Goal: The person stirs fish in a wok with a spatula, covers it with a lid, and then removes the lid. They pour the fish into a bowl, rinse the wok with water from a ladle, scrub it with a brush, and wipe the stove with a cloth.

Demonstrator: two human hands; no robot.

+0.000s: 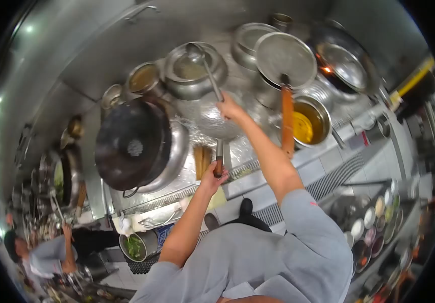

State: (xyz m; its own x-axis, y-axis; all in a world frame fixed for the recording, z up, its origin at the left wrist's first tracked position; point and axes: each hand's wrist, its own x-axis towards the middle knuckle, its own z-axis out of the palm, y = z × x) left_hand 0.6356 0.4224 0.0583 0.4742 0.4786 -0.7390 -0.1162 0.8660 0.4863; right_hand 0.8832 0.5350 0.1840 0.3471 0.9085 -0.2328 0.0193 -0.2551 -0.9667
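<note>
My left hand [214, 180] is closed around the brown-ended handle of a wide round metal skimmer [210, 118], whose disc lies over the steel stove top and looks blurred. In my right hand [231, 108] is the handle of a long steel ladle [210, 76]. The ladle's bowl is over a round steel pot [173, 81] with liquid in it, at the back of the stove. Both arms reach forward, the right one farther. Close to the left hand stand several wooden sticks or a wood block [202, 157], too blurred to name.
A dark wok [131, 146] is tilted up on the left. To the right, a wooden-handled strainer [285, 58] rests across pots, beside a pot of yellow oil [321, 121]. Flame shows under another wok [346, 65]. A co-worker [50, 252] stands at left; ingredient bowls [369, 218] are at right.
</note>
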